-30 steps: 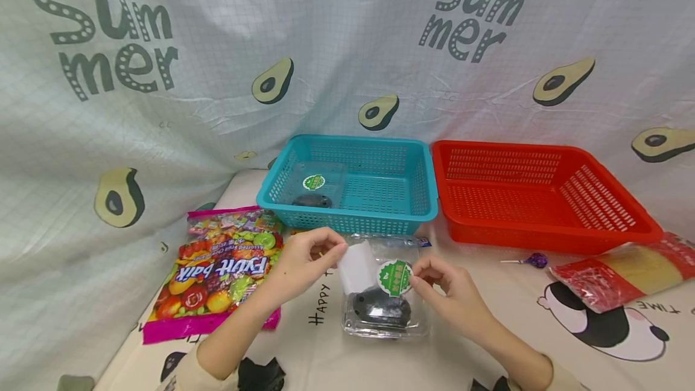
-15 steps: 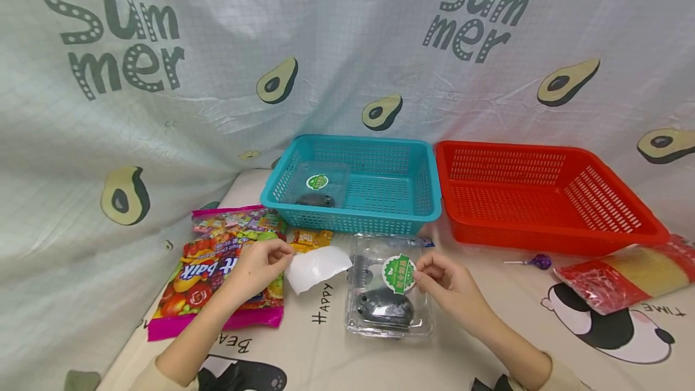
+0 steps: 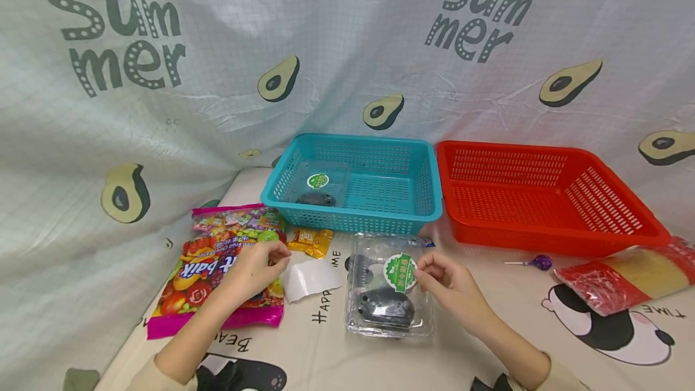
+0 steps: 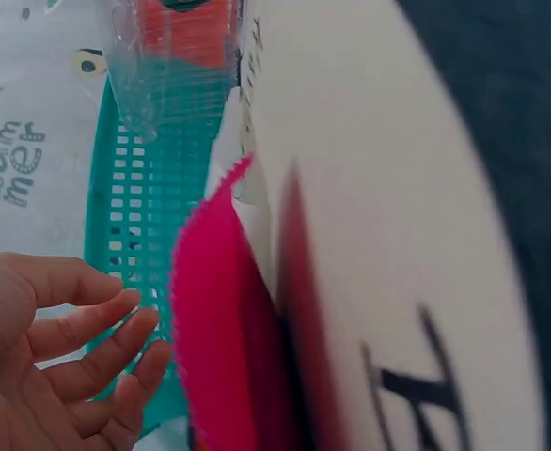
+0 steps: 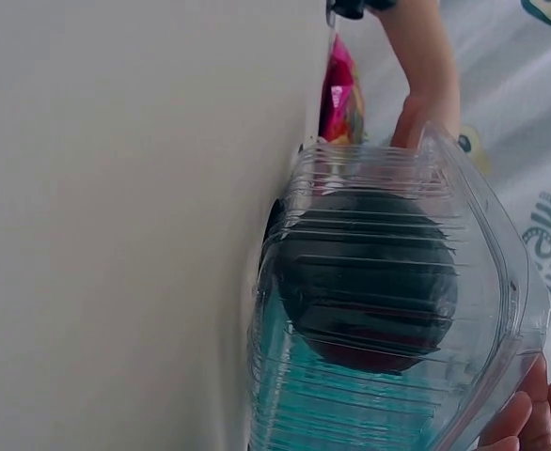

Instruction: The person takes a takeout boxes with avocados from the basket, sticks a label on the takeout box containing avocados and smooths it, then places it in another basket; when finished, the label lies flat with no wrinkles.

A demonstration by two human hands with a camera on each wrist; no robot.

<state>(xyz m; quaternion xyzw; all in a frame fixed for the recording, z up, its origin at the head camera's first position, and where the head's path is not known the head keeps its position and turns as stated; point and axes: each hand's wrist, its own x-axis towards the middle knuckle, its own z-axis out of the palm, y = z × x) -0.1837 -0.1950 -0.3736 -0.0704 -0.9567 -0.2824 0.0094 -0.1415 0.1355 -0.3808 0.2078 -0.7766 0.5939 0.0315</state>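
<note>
On the table before me is a clear plastic clamshell box (image 3: 374, 312) with a dark oval thing (image 3: 387, 306) inside. My right hand (image 3: 453, 285) pinches the right edge of a round green-and-white sticker (image 3: 400, 272) over the box lid. In the right wrist view, its fingers (image 5: 539, 418) are close by the box rim. My left hand (image 3: 255, 270) holds nothing, its fingers loosely bent. White backing paper (image 3: 312, 279) lies at its fingertips, between the box and a colourful candy bag (image 3: 198, 279). The pink edge of that bag shows beside the hand in the left wrist view.
Behind the box, a blue basket (image 3: 350, 220) contains another clear box (image 3: 331, 174) with a similar sticker. A red basket (image 3: 548, 240) adjoins it. An orange packet (image 3: 311, 242), a lollipop (image 3: 540, 262) and a red-and-yellow packet (image 3: 624, 276) lie in front.
My left hand drew the white paper away leftward from the sticker and let it go onto the table. My right hand stays at the sticker's edge over the box.
</note>
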